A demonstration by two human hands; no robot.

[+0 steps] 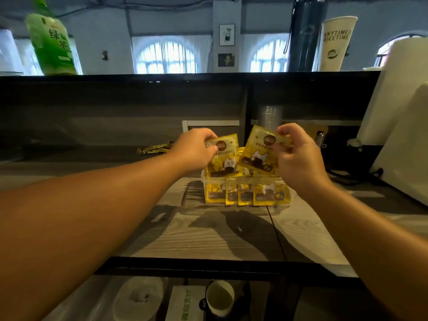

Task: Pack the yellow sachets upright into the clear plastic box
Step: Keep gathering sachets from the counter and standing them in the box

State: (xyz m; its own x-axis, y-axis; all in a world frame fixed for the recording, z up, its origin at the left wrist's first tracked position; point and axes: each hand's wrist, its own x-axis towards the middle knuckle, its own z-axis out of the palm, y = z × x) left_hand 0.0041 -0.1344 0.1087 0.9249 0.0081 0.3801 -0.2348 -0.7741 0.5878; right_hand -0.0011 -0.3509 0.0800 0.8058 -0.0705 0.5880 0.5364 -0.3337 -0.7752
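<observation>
A clear plastic box (pixel 278 206) stands on the wooden counter, with several yellow sachets (pixel 245 195) upright inside it. My left hand (pixel 194 150) pinches the top edge of one yellow sachet (pixel 228 158), whose lower end dips into the box's left side. My right hand (pixel 298 156) pinches the top corner of a second yellow sachet (pixel 257 151), held tilted just above the box. More yellow sachets (pixel 152 149) lie flat on the counter, back left of the box.
A raised dark ledge (pixel 139 77) behind the counter carries a green tea bottle (pixel 52 40), a dark flask (pixel 305 35) and a paper cup (pixel 335 42). A white machine (pixel 398 135) stands at right. A cable (pixel 278 237) runs across the counter. Below the front edge are cups (pixel 220 297).
</observation>
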